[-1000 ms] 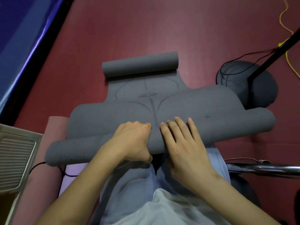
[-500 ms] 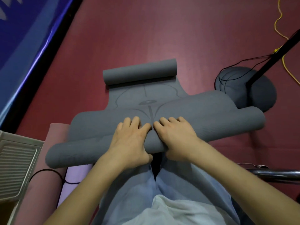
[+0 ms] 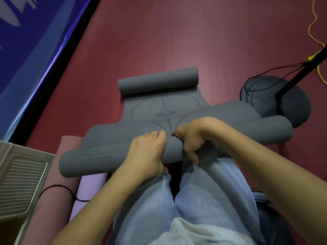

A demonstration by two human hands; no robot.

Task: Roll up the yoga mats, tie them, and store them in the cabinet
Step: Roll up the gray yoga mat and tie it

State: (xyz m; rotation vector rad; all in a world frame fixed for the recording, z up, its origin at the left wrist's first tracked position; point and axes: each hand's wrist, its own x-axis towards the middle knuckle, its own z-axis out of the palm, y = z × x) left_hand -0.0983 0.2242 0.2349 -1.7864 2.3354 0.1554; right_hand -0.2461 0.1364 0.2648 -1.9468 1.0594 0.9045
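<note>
Two hands meet at the middle of the picture on a grey foam yoga mat [image 3: 99,160], which is rolled at both ends. The left hand [image 3: 148,152] lies over the near roll with its fingers curled down over the far side and its thumb tucked beneath, gripping the roll. The right hand [image 3: 192,138] grips the same roll just beside it, its fingers wrapped under the near side; the fingertips [image 3: 194,160] show below the roll. The two hands nearly touch at the knuckles.

The near roll runs from about 9 o'clock to 3 o'clock across the person's lap, over pale blue trousers [image 3: 152,209]. The flat middle of the mat, printed with thin dark lines, stretches away toward 12 o'clock, where the far end sits as a smaller roll [image 3: 157,80] on the dark red floor [image 3: 177,32].

A pink rolled mat [image 3: 51,200] and a lilac rolled mat [image 3: 88,188] lie under the near roll's left end at 8 o'clock, a black cord [image 3: 58,187] looped across them. A ribbed metal panel [image 3: 19,179] sits at the left edge. At 2 o'clock a round dark stand base [image 3: 290,106] touches the mat's right edge, a black pole [image 3: 304,68] rising from it. Bare red floor spreads beyond the far roll toward 12 o'clock; a blue sheet [image 3: 35,32] borders it at 10 o'clock.
</note>
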